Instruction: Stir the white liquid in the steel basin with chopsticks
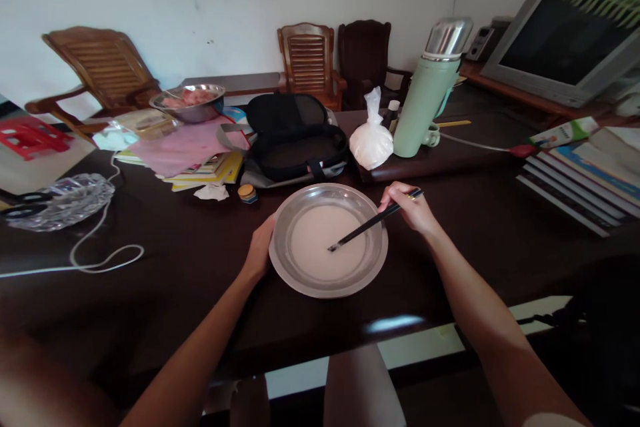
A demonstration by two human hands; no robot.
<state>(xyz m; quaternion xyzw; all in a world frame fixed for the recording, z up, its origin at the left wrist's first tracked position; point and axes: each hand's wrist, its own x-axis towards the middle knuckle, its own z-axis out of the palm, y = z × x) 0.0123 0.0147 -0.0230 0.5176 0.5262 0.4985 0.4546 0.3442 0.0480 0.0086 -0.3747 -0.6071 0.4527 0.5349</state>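
A wide metal bowl (326,290) stands on the dark table, holding a smooth, milky white liquid (314,237). My left hand (261,247) is closed on the bowl's left side, some of its fingers hidden behind the rim. Over the bowl's right rim, my right hand (407,207) grips black chopsticks (369,223) close together. Their tips reach into the white liquid near the middle, slanting down to the left. Just beyond the bowl, to the right, sits a knotted clear plastic bag (371,145) of white powder.
Behind the bowl lies an open black case (300,140). A green thermos (425,103) stands back right, near stacked books (575,180). At left are a metal bowl of pinkish meat (200,113), a pink cloth (175,147), a glass dish (75,203) with scissors, and a white cable (103,220).
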